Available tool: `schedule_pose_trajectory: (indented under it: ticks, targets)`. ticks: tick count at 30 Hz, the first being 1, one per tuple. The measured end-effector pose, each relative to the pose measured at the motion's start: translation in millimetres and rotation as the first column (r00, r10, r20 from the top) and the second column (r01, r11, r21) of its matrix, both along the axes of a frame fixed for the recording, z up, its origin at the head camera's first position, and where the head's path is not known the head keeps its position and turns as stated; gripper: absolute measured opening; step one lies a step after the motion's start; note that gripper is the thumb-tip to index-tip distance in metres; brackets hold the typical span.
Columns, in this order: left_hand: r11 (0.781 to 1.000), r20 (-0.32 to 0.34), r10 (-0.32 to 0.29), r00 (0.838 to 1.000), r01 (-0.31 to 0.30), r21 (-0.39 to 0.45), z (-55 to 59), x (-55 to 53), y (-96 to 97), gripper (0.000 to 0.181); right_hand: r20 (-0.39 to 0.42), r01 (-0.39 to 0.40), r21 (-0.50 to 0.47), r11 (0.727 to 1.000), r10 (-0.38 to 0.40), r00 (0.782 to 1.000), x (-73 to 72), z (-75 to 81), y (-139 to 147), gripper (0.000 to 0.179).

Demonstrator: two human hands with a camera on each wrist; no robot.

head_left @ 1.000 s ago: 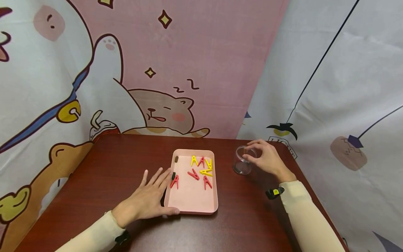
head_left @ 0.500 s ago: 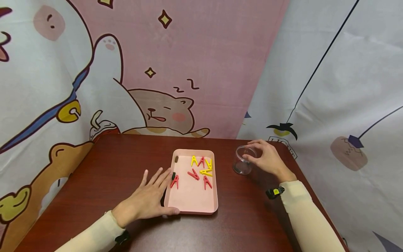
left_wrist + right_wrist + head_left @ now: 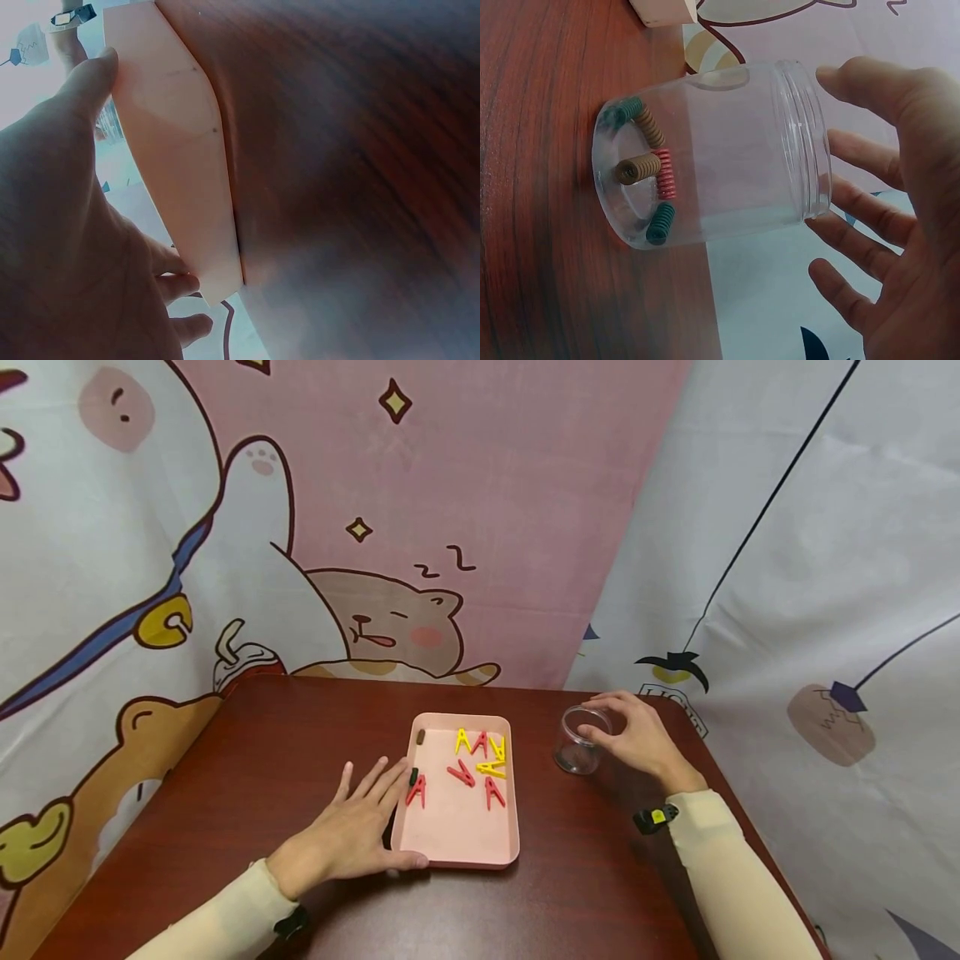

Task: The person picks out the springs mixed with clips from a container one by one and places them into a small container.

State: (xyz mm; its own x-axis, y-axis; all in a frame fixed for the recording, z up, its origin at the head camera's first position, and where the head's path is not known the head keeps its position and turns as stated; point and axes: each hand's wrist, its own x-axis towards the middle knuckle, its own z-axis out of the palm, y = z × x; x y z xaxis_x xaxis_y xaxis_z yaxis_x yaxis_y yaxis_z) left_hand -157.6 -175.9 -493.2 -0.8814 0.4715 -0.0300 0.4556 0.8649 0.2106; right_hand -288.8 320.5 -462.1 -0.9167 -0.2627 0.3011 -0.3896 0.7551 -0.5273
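Left hand (image 3: 352, 835): flat on the table (image 3: 247, 777), fingers straight and spread, thumb against the near left corner of the pink tray (image 3: 457, 847); grasping nothing.
Right hand (image 3: 633, 735): beside the clear glass jar (image 3: 577, 742), fingers loosely extended about its rim; the wrist view shows them just apart from the glass, so no grip is visible.
Jar: upright on the table, right of the tray, holding several small coil springs (image 3: 649, 176), green, tan and red.
Tray: centre of the table, holding yellow clothes pegs (image 3: 480, 750) at its far end, red clothes pegs (image 3: 461, 785) nearer, and two small dark springs (image 3: 420, 737) along its left edge.
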Motion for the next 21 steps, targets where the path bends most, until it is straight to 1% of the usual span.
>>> schedule_pose_trajectory:
  ticks: [9, 15, 21]
  targets:
    - [1.000, -0.008, -0.012, 1.000, 0.012, -0.004, 0.3, -0.7, -0.3, 0.141, -0.035, -0.017, -0.022, 1.000, 0.016, 0.999, 3.0, 1.3, -7, 0.052]
    - [1.000, -0.008, -0.018, 1.000, 0.018, 0.000, -0.6, -1.4, -1.2, 0.141, -0.084, -0.040, -0.009, 0.999, 0.039, 0.996, 5.7, 6.1, -23, 0.048]
    - [1.000, -0.009, -0.021, 1.000, 0.021, -0.001, -0.9, -2.5, -2.7, 0.141, -0.094, -0.073, 0.004, 0.997, 0.073, 0.993, 6.7, 9.1, -43, 0.046]
